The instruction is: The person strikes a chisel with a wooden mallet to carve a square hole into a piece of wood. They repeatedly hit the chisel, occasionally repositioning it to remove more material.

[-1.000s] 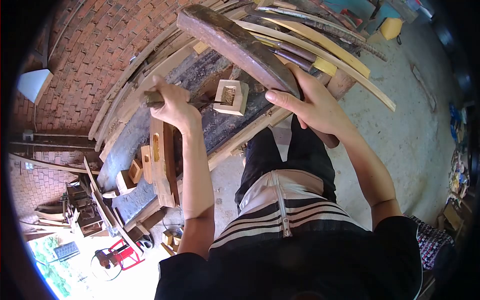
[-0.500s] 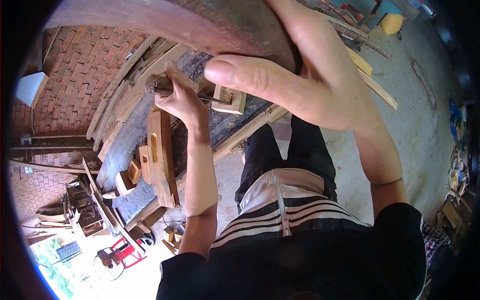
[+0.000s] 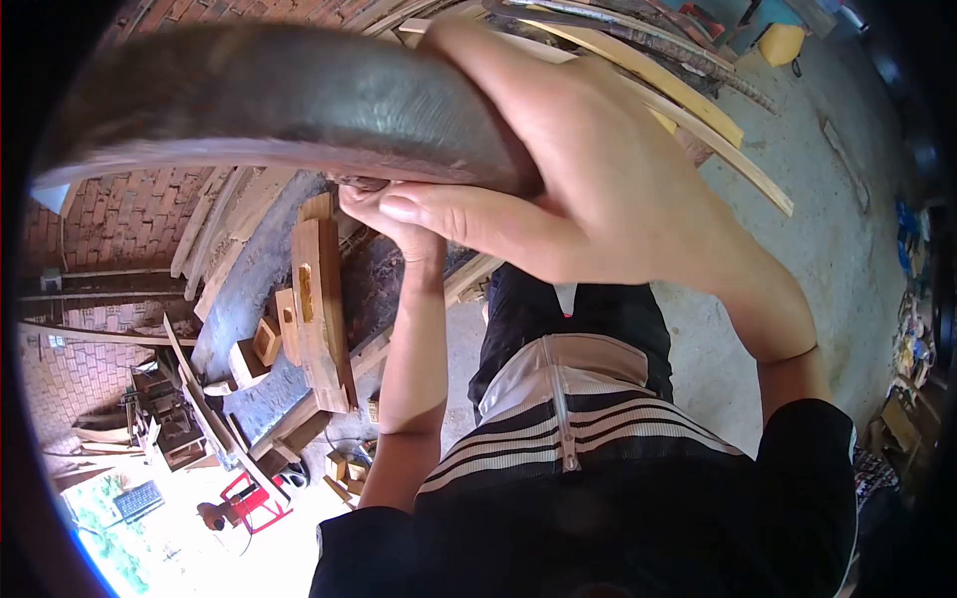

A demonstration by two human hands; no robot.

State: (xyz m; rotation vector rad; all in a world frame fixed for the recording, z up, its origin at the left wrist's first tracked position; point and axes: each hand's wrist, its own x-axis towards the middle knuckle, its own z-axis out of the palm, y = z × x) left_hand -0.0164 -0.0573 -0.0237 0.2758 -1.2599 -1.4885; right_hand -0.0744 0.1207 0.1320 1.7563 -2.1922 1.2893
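A large dark curved wooden piece [image 3: 289, 95] spans the upper left of the view, close to the camera. My right hand [image 3: 588, 179] is wrapped round its right end, thumb along the lower side. Behind and below it, my left hand [image 3: 399, 221] is closed round a brown wooden handle [image 3: 364, 183], of which only the end shows. The tool's shaft and the pale mortised block are now hidden behind the dark piece and my right hand. A slotted timber [image 3: 321, 309] lies on the dark work surface, left of my left forearm.
Small wooden blocks [image 3: 267, 341] sit beside the slotted timber. Long planks [image 3: 224, 224] lean by the brick wall [image 3: 130, 224]. More boards [image 3: 638, 75] lie at the top right, near a yellow object [image 3: 781, 46]. A red stool [image 3: 257, 503] stands at lower left.
The dark wooden piece and my right hand have come down and left, covering the block and most of the handle. My left hand has shifted slightly down and right.
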